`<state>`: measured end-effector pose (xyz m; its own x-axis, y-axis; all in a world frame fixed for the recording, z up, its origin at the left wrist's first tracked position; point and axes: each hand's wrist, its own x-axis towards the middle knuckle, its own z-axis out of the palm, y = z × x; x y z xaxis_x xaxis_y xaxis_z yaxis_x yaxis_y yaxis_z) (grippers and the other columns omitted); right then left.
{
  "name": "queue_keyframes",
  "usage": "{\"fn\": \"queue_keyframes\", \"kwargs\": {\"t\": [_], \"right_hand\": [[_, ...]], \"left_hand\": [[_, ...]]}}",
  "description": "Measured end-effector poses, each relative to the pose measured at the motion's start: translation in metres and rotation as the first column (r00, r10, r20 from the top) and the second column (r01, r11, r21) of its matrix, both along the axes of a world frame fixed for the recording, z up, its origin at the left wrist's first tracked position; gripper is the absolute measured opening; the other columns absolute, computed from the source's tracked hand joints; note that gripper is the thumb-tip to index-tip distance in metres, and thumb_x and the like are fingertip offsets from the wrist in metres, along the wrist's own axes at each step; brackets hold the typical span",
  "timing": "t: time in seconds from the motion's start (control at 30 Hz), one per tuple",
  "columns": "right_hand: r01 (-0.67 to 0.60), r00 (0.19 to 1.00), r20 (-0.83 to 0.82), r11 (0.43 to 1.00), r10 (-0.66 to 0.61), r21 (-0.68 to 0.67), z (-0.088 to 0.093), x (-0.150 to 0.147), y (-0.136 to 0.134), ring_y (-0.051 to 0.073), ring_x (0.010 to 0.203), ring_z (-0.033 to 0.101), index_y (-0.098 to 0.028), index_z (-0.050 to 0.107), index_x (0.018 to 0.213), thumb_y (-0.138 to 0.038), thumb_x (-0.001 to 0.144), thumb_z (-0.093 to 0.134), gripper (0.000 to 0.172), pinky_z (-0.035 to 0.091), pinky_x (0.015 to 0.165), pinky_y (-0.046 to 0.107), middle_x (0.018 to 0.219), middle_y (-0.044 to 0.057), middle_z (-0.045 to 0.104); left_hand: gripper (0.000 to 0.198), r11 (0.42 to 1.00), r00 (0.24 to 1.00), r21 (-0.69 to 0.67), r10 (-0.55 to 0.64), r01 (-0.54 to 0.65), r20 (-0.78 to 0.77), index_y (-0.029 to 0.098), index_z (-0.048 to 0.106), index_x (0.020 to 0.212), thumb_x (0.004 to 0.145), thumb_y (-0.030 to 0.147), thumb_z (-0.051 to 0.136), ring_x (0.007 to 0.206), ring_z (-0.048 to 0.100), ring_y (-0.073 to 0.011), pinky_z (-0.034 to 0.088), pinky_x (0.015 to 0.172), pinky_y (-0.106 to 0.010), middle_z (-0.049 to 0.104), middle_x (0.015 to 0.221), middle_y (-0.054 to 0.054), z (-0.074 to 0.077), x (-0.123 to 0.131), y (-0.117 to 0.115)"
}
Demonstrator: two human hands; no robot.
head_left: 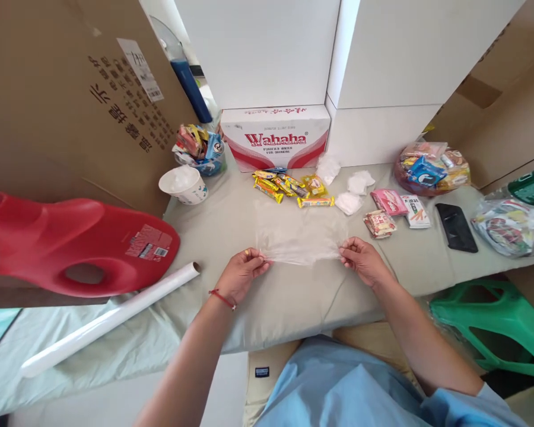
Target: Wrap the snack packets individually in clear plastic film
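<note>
A clear plastic bag (302,237) lies stretched flat on the cloth-covered table, its near edge gathered between my hands. My left hand (242,273), with a red string bracelet on the wrist, pinches the bag's near left corner. The near right corner is pinched by my right hand (362,260). Just beyond the bag lie several yellow-wrapped snack bars (280,185). Crumpled white bundles (349,203) sit to their right. Closer to my right hand are a stack of small snack packets (380,224), a pink packet (389,202) and a white packet (416,212).
On the left are a red jug (111,237), a white roll (115,320), a paper cup (184,188) and a bowl of snacks (211,163). A Wahaha carton (276,139) stands behind. To the right are a snack-filled bowl (434,169), a black phone (456,227) and a green stool (498,320).
</note>
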<state>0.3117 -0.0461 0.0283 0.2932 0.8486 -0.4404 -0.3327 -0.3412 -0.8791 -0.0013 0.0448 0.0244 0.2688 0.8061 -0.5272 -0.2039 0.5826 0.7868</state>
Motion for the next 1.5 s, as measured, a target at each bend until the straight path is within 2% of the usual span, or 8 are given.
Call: {"fn": "queue_keyframes", "kwargs": {"t": [0.2, 0.37, 0.57, 0.67, 0.93, 1.27, 1.37, 1.5], "right_hand": [[-0.097, 0.988, 0.121, 0.995, 0.092, 0.033, -0.015, -0.002, 0.003, 0.010, 0.054, 0.056, -0.020, 0.062, 0.077, -0.041, 0.056, 0.093, 0.042, 0.045, 0.047, 0.021, 0.064, -0.004, 0.062], [-0.179, 0.976, 0.135, 0.983, 0.171, 0.048, -0.019, -0.005, 0.006, 0.010, 0.056, 0.058, -0.020, 0.062, 0.081, -0.038, 0.062, 0.085, 0.035, 0.047, 0.049, 0.021, 0.068, -0.004, 0.063], [-0.243, 0.959, 0.159, 0.969, 0.233, 0.045, -0.021, 0.001, 0.008, 0.010, 0.056, 0.058, -0.020, 0.061, 0.082, -0.038, 0.064, 0.081, 0.032, 0.047, 0.050, 0.021, 0.068, -0.004, 0.063], [-0.224, 0.964, 0.157, 0.973, 0.214, 0.051, -0.022, 0.006, 0.007, 0.010, 0.057, 0.058, -0.020, 0.062, 0.082, -0.037, 0.064, 0.082, 0.032, 0.048, 0.050, 0.022, 0.069, -0.005, 0.062], [-0.185, 0.975, 0.135, 0.982, 0.177, 0.047, -0.026, 0.015, 0.011, 0.010, 0.056, 0.057, -0.020, 0.062, 0.082, -0.040, 0.062, 0.083, 0.034, 0.046, 0.049, 0.021, 0.067, -0.005, 0.062], [-0.250, 0.949, 0.206, 0.968, 0.238, 0.034, -0.022, 0.024, 0.036, 0.009, 0.054, 0.053, -0.019, 0.062, 0.085, -0.043, 0.062, 0.083, 0.039, 0.042, 0.049, 0.021, 0.064, -0.005, 0.060], [-0.336, 0.914, 0.249, 0.942, 0.320, 0.021, -0.019, 0.028, 0.050, 0.009, 0.054, 0.052, -0.019, 0.062, 0.086, -0.042, 0.064, 0.083, 0.038, 0.042, 0.052, 0.022, 0.063, -0.005, 0.059], [-0.489, 0.807, 0.364, 0.872, 0.465, -0.029, -0.017, 0.034, 0.065, 0.012, 0.058, 0.055, -0.020, 0.062, 0.088, -0.039, 0.073, 0.078, 0.030, 0.047, 0.058, 0.025, 0.070, -0.003, 0.062]], "left_hand": [[0.027, 0.946, 0.886, 0.312, 0.220, -0.091, -0.409, 0.019, 0.064, 0.081, 0.063, 0.016, 0.083, 0.079, 0.068, -0.0177, 0.056, 0.074, -0.029, 0.069, 0.080, -0.002, -0.001, -0.023, -0.021], [0.046, 0.501, 0.717, 0.801, 0.418, 0.329, -0.557, 0.023, 0.061, 0.126, 0.080, 0.020, 0.061, 0.117, 0.064, -0.0249, 0.050, 0.104, -0.044, 0.067, 0.127, -0.008, 0.026, 0.003, -0.027], [0.103, 0.494, 0.459, 0.427, 0.062, 0.757, -0.886, 0.020, 0.022, 0.167, 0.073, 0.021, 0.064, 0.112, 0.065, -0.0287, 0.045, 0.106, -0.052, 0.063, 0.148, -0.015, 0.015, 0.047, 0.025], [0.083, 0.468, 0.333, 0.284, -0.024, 0.837, -0.943, 0.021, 0.046, 0.158, 0.077, 0.021, 0.064, 0.107, 0.064, -0.0290, 0.046, 0.103, -0.050, 0.077, 0.110, -0.006, 0.004, 0.046, 0.039], [0.021, 0.103, 0.598, 0.655, 0.321, 0.749, -0.734, 0.026, 0.078, 0.104, 0.100, 0.022, 0.059, 0.095, 0.062, -0.0210, 0.053, 0.089, -0.039, 0.077, 0.098, -0.005, 0.012, 0.010, -0.014], [0.029, -0.138, 0.504, 0.504, 0.475, 0.852, -0.721, 0.026, 0.070, 0.124, 0.097, 0.016, 0.061, 0.105, 0.076, -0.0224, 0.054, 0.094, -0.040, 0.083, 0.112, -0.004, 0.020, -0.023, -0.097], [0.035, -0.070, 0.494, 0.493, 0.233, 0.867, -0.838, 0.020, 0.064, 0.136, 0.103, 0.027, 0.053, 0.101, 0.078, -0.0193, 0.061, 0.085, -0.033, 0.077, 0.130, -0.011, 0.018, -0.023, -0.114], [0.045, 0.301, 0.434, 0.459, 0.148, 0.836, -0.889, 0.025, 0.054, 0.150, 0.108, 0.030, 0.040, 0.125, 0.072, -0.0192, 0.063, 0.096, -0.030, 0.070, 0.144, -0.007, 0.017, -0.014, -0.118]]}}
